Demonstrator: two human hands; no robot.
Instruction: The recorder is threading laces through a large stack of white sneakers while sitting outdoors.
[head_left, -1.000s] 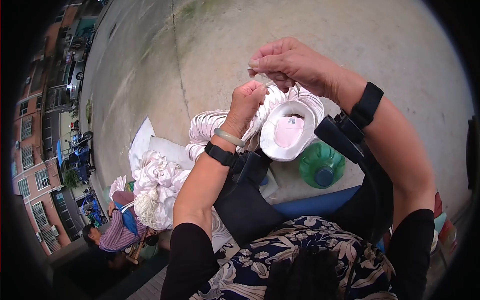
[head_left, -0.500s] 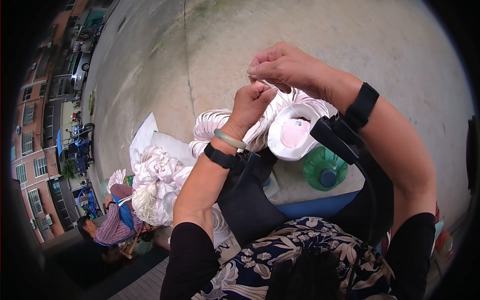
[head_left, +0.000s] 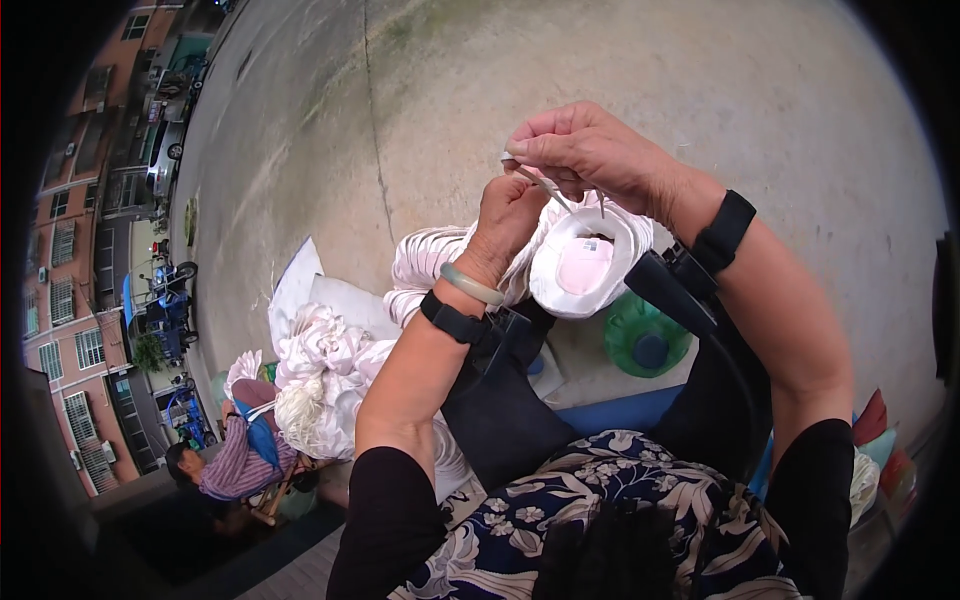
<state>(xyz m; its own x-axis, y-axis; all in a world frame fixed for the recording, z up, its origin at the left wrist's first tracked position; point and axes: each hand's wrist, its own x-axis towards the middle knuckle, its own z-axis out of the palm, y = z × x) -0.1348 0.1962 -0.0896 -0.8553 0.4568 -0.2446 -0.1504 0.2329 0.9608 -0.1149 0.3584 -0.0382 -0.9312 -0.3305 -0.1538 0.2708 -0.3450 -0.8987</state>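
Note:
My right hand (head_left: 592,152) is raised in front of me, thumb and fingers pinching the end of a narrow white strip (head_left: 545,183). Just below and to its left, my left hand (head_left: 508,218) is closed, its fingertips close to the strip; what they grip is hidden. The strip runs down toward a white fabric piece (head_left: 546,279) with a thick oval rim and pink inside, resembling a shoe upper. Behind my left wrist spreads a bunch of similar layered white-pink pieces (head_left: 428,262).
A green plastic bottle (head_left: 632,325) stands by my knees. White and pink cloth bundles (head_left: 322,350) are heaped on the left beside a pale sheet (head_left: 345,303). Farther left sits another person (head_left: 240,462) in a striped top. Parked vehicles (head_left: 160,290) line the buildings.
My right hand has lowered slightly and moved right, and the strip between the hands now shows plainly. My left hand has shifted a little down and right. The view has turned slightly.

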